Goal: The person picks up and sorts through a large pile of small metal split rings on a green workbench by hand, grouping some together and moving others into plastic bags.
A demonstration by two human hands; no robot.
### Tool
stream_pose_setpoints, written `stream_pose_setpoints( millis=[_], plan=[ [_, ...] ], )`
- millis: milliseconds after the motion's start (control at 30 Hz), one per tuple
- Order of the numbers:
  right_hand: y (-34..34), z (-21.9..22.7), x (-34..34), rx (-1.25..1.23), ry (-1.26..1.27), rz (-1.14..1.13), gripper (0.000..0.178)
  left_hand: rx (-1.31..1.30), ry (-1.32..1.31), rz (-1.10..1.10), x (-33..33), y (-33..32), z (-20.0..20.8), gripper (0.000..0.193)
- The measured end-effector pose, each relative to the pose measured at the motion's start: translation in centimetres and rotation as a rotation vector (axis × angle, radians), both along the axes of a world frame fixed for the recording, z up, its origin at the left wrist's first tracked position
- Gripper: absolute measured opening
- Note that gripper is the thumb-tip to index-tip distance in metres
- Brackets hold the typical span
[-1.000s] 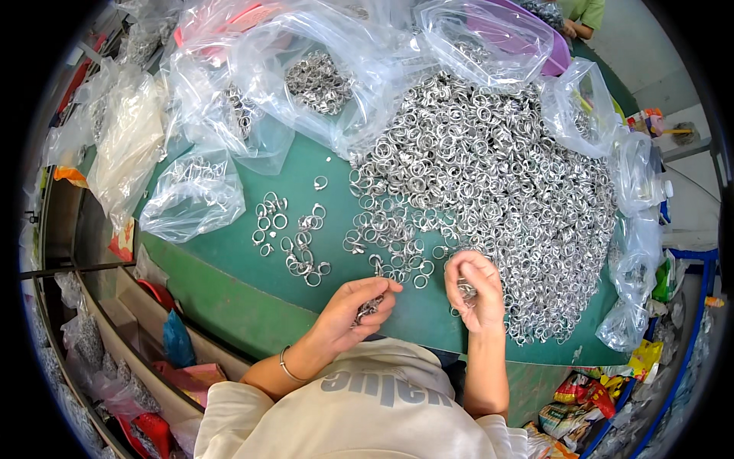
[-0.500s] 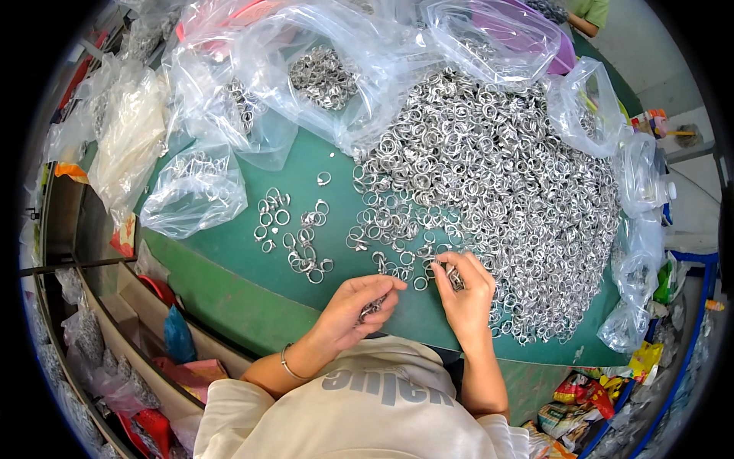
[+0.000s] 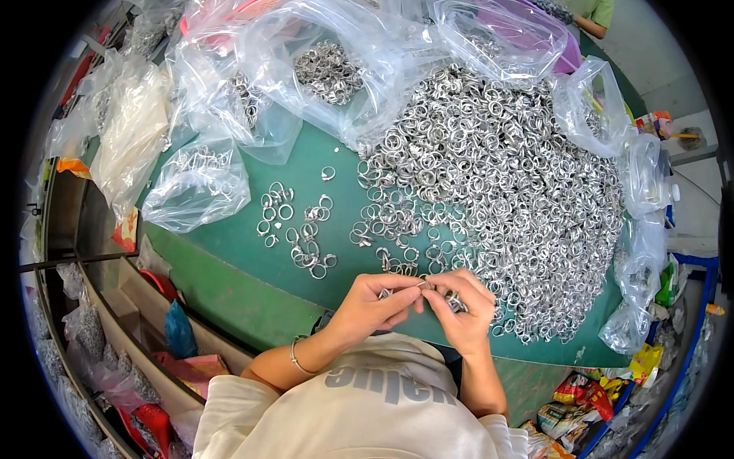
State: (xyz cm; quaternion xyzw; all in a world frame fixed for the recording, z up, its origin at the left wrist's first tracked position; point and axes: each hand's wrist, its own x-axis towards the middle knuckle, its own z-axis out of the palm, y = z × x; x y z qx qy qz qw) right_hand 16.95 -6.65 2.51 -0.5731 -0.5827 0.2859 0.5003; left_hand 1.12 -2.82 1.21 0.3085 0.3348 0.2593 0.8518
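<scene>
Head view: left hand [image 3: 376, 307] and right hand [image 3: 465, 312] meet near front edge of green worktop [image 3: 237, 246], fingers pinching small silver metal ring [image 3: 425, 285] between them. Set-apart share looks small: loose silver ring clusters [image 3: 309, 239] left of centre; large silver ring heap [image 3: 527, 199] remains, filling worktop's right side.

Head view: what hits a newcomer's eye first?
The big heap of silver rings covering the right side of the green table. Next, the left hand and right hand, fingertips together at the table's near edge, with rings held in them. Then the clear plastic bags crowding the far side, and a purple basin at far right.
</scene>
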Motion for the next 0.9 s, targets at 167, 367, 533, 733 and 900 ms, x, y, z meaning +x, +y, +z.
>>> stream_pose_setpoints(
  millis=[167, 367, 533, 733, 900],
  plan=[
    [-0.6, -0.1, 0.1, -0.169, 0.225, -0.025, 0.024, 0.085, 0.028, 0.024, 0.1, -0.1, 0.0, 0.021],
    [-1.3, -1.2, 1.1, -0.231, 0.617, 0.057, 0.019, 0.136, 0.07, -0.02, -0.3, -0.1, 0.2, 0.02],
    [-0.4, -0.7, 2.8, -0.113, 1.392, 0.12, 0.023, 0.039, 0.081, 0.043, -0.7, -0.2, -0.2, 0.02],
    [0.3, -0.8, 3.3, -0.463, 0.658, -0.183, 0.012, 0.024, 0.063, 0.057, -1.0, -0.3, -0.9, 0.019],
    [1.9, -1.5, 0.9, -0.212, -0.579, -0.214, 0.016, 0.067, 0.14, -0.009, -0.7, -0.4, -0.7, 0.018]
  ],
)
